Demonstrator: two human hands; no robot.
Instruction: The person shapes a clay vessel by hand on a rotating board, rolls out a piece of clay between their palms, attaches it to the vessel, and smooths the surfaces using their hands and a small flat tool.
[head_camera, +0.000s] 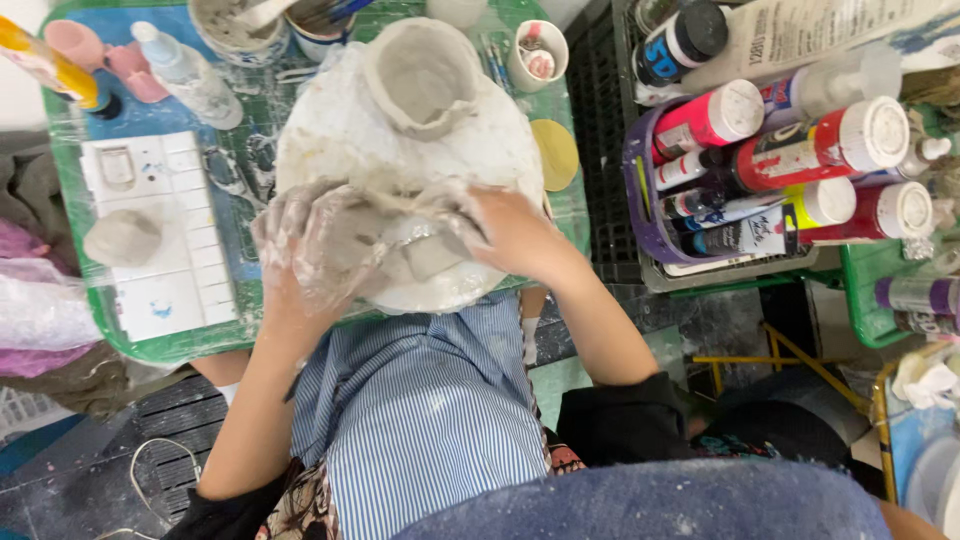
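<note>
Two hands work at the near edge of one round white board (330, 140) that lies on a green tray table (70, 250). The left hand (300, 240), smeared grey with wet clay, is cupped with its fingers curled around a soft grey clay slab (355, 240); the right hand (510, 232) presses its fingers against the same slab from the other side, so the piece is squeezed between both hands. One small flat clay piece (432, 255) lies on the board just beside the right hand. One hand-built clay pot (420, 75), open at the top with an uneven rim, stands at the far part of the board, apart from the hands. To the left lies one white paint palette (165, 240) with a grey clay lump (122, 238) resting on it. At the far edge of the tray are one clear squeeze bottle (185, 72), one yellow bottle (50, 65), two pink cups (105, 55), one clay-coated tub (232, 30) and one small white cup (540, 52) holding tools; one yellow disc (555, 155) peeks out from under the board's right edge. On the right, one purple basket (640, 200) holds several paint bottles, of which three red ones with white caps (830, 150) can be counted. A blue striped apron (420, 410) covers the lap below the hands. The hands hide most of the slab's shape.
</note>
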